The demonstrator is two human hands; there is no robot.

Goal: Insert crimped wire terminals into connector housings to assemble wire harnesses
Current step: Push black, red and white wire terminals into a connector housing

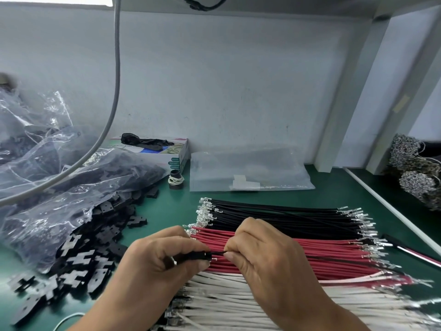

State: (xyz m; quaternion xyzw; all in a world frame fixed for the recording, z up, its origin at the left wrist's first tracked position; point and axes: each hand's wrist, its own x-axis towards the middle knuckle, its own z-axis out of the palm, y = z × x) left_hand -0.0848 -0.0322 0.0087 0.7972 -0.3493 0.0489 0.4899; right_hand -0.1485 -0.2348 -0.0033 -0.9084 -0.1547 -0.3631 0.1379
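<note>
Wires (pixel 274 218) beside spilled housings (pixel 78 259), flat bag (pixel 250 173) behind

Both bare forearms enter from the near edge and angle inward, so that the two hands meet close together in the near middle of the view. The left hand (pixel 164 254) lies with its back turned up and to the left, its fingers curled under and its thumb pressed forward in a pinch toward the right. The right hand (pixel 260 249) sits just beside it, back facing up, knuckles raised toward the far side, its thumb and forefinger tips drawn together in a pinch pointing left at the other hand's fingertips. The remaining fingers of the right hand are folded loosely under the palm. Both wrists are roughly level.
</note>
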